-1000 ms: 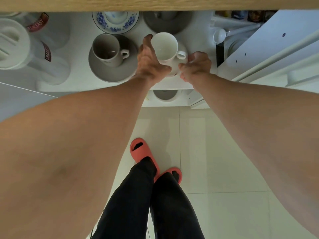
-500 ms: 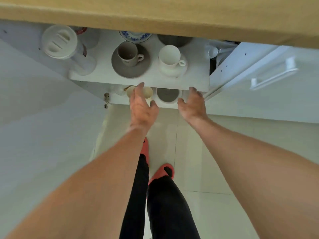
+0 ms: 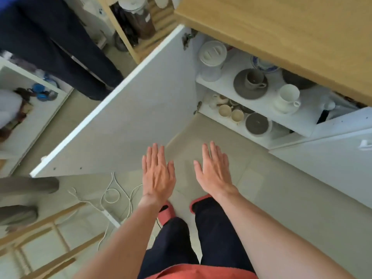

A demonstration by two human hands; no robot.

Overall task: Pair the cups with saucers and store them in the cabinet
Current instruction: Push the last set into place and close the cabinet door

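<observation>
Two cup-and-saucer pairs on the shelf, both hands empty.
My left hand (image 3: 158,174) & right hand (image 3: 214,170) hover flat over the floor, fingers spread, holding nothing. White cup (image 3: 288,97) w/ saucer sits near the shelf (image 3: 261,107) front edge; grey cup (image 3: 255,78) pair behind it. Risk: the open door (image 3: 124,125) swung shut carelessly could jolt that white pair off; cords (image 3: 112,194) near my feet = trip hazard.

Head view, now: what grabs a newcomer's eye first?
Two flat, empty hands, left hand and right hand, spread over the floor in the centre. Upper right, the cabinet's upper shelf holds a grey cup on a grey saucer and a white cup on a white saucer. The open white door spans the middle left.
</observation>
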